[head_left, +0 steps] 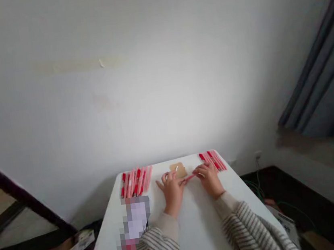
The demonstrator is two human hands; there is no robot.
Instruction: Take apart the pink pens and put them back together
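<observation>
A slim pink-red pen [189, 177] is held level between my two hands, over the white table. My left hand [172, 189] pinches its left end, with the other fingers partly curled and the thumb side spread out. At the pen's other end, the fingers of my right hand [208, 178] are closed around it. Just beyond my left fingers lies a small tan pad [178, 169] with a short white piece [176, 168] on it. Rows of similar pink and red pens lie at the left [136, 182] and at the far right corner [215, 160].
A phone-like slab [135, 228] with a blurred-out screen lies on the white table [198, 234], beside my left forearm. A pale wall [161, 81] rises behind the table. Green cables [255, 189] and boxes are on the floor to the right; a curtain [326, 81] hangs above.
</observation>
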